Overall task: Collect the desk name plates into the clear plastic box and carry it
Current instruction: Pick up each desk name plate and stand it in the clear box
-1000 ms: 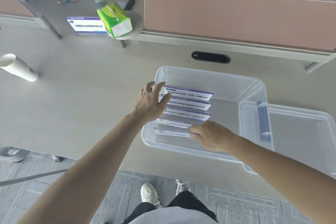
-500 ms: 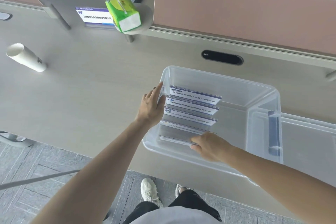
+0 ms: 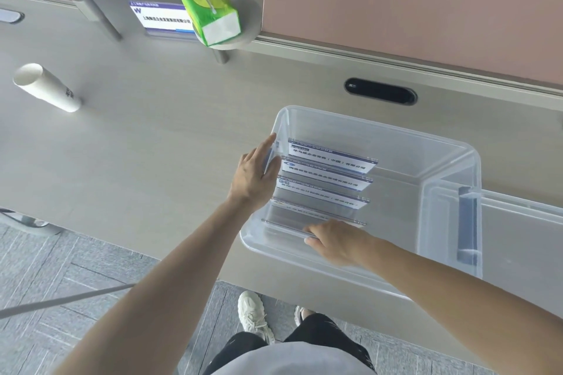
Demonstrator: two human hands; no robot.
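While the left hand (image 3: 254, 175) pressed straight fingers against the left wall of the clear plastic box (image 3: 380, 128), the right hand (image 3: 338, 240) grasped the nearest plate (image 3: 283, 225) inside it. 4 more name plates (image 3: 329, 175) stood just beyond that grip.

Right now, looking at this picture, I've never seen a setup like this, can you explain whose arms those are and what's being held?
No machine here: a person wears a camera on the head, so you look down along their own arms. The left hand rests flat against the end of a clear plastic box on the desk. The right hand curls its fingers on the nearest plate of a row of name plates inside. A paper cup sits farther left.
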